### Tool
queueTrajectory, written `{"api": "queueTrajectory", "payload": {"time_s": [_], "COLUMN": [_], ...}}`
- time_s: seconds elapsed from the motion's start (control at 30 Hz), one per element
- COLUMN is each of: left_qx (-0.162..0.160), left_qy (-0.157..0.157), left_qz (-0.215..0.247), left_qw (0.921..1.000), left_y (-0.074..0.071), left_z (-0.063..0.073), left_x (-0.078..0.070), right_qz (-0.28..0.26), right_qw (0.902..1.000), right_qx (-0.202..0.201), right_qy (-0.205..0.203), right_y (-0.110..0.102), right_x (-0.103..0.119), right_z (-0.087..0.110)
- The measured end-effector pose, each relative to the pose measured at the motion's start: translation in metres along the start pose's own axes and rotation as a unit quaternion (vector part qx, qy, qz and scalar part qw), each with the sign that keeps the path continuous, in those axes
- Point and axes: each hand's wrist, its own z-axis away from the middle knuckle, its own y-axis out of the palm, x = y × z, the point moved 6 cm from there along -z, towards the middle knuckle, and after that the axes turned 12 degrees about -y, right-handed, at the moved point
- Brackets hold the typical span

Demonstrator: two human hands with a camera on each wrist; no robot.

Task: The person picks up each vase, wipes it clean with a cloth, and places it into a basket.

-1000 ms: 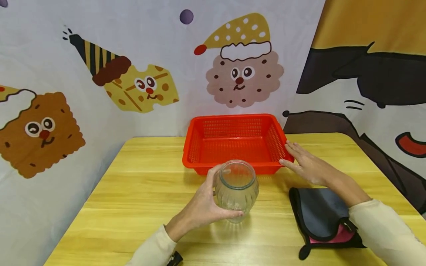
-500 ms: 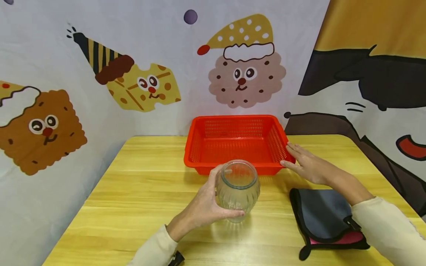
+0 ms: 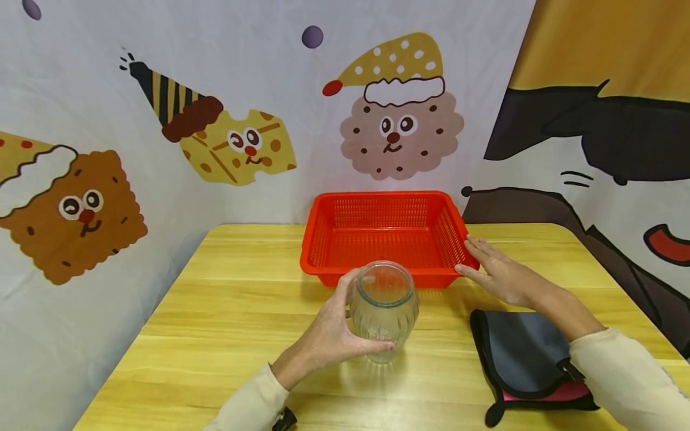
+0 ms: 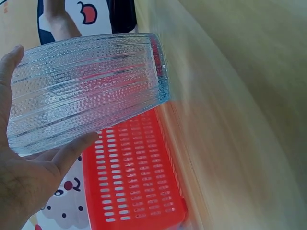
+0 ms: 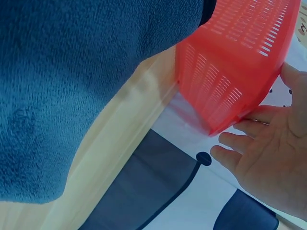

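My left hand (image 3: 329, 335) grips a clear ribbed glass jar (image 3: 385, 323) from its left side, thumb across the front and fingers behind. The jar stands upright with its open mouth up, in front of a red plastic basket (image 3: 377, 245). In the left wrist view, the bumpy jar wall (image 4: 86, 86) lies between thumb and fingers, and its base is close over the table. With fingers extended, my right hand (image 3: 504, 278) touches the right rim of the basket. The right wrist view has its fingertips (image 5: 230, 153) at the basket rim.
A folded grey cloth (image 3: 525, 347) with black edging and a pink layer lies under my right forearm. Close to the right wrist camera, blue fuzzy fabric (image 5: 86, 86) fills the left side. The wooden table (image 3: 215, 335) ends at a cartoon-printed backdrop (image 3: 259, 72).
The head view has shifted slightly. Both hands, the jar and the basket keep the same places relative to each other.
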Motion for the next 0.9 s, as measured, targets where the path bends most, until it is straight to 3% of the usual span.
{"api": "queueTrajectory", "payload": {"time_s": [0.37, 0.63, 0.9], "left_qx": [-0.013, -0.031, -0.055], "left_qy": [-0.015, 0.022, 0.013], "left_qz": [0.001, -0.001, -0.035], "left_qw": [0.9998, 0.9993, 0.9978], "left_y": [-0.017, -0.038, -0.058], "left_z": [0.003, 0.003, 0.005], "left_x": [0.001, -0.015, -0.025], "right_qz": [0.001, 0.004, 0.000], "right_qw": [1.0000, 0.9999, 0.9999], "right_qx": [-0.006, -0.013, -0.010], "right_qy": [0.004, 0.000, 0.003], "right_y": [0.001, -0.001, 0.000], "right_x": [-0.002, -0.001, -0.002], "right_z": [0.000, 0.002, 0.000]}}
